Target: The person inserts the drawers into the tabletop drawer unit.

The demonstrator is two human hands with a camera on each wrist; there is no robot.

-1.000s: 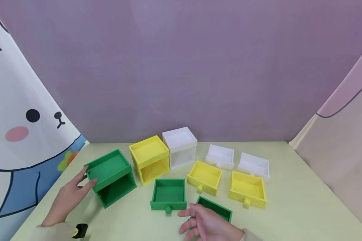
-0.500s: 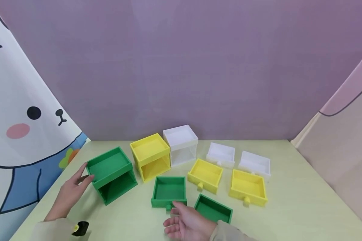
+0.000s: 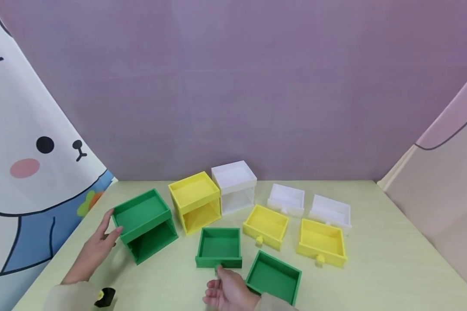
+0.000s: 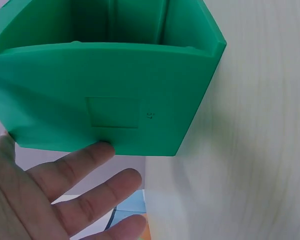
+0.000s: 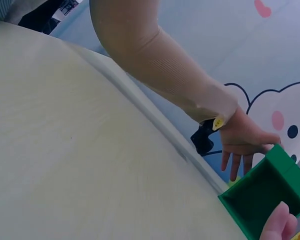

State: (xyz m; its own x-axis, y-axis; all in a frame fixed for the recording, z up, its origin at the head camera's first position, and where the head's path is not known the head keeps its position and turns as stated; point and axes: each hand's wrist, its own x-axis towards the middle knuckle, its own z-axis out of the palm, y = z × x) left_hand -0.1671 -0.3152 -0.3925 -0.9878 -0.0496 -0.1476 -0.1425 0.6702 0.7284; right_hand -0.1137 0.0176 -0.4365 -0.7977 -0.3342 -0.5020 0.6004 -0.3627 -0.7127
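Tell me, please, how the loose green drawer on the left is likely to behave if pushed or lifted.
The green drawer would probably stay stiff, since its sides look straight. It is likely light for its size, being an open, thin-walled tray. Sitting flat on the table, it should slide rather than roll.

green cabinet, open-fronted, recessed top, set angled on counter; right of it, green drawer, flat, open side up.
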